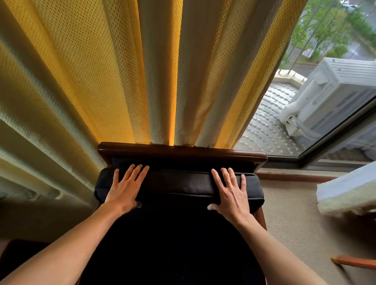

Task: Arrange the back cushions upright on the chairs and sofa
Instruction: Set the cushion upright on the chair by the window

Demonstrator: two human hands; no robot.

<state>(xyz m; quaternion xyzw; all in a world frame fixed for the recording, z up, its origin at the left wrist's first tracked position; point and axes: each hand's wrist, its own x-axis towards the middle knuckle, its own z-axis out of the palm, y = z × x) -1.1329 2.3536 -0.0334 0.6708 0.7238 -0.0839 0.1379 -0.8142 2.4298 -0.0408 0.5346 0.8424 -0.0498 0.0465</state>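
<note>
A dark back cushion stands against the dark wooden backrest of a chair, seen from above. My left hand lies flat on the cushion's top left, fingers spread, thumb hooked over its front edge. Near the top right corner my right hand rests the same way, palm down with the thumb on the front face. Below the cushion the black seat is in deep shadow.
A yellow curtain hangs right behind the chair. To the right are a glass window, an outdoor air-conditioning unit, beige carpet, a pale padded piece and a wooden arm.
</note>
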